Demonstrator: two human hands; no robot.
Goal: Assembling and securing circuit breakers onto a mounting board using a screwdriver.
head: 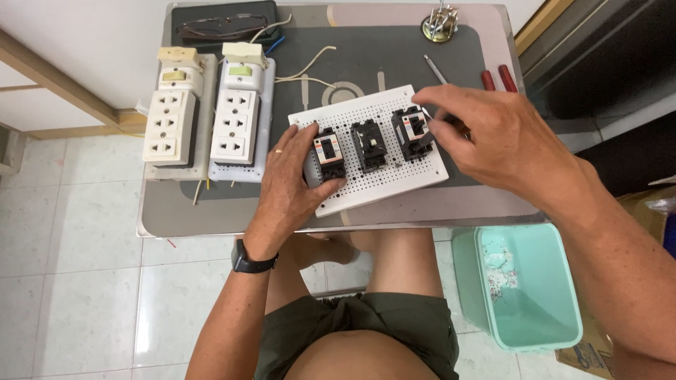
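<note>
A: We look down at a small counter. On it lies a white perforated board carrying three black circuit breakers in a row. Our left hand rests flat on the board's near left corner, fingers loosely spread, thumb touching the left breaker.

B: And our right hand?

A: It hovers over the board's far right corner, fingertips pressed together beside the right breaker. We cannot tell whether they pinch anything.

B: How would the board handle?

A: We judge it stiff, thin and light, likely to slide on the smooth top, so pressing a corner steadies it. The breakers look hard and blocky; we would grip them by their sides. The middle breaker stands untouched. Two white socket strips lie to the left.
</note>
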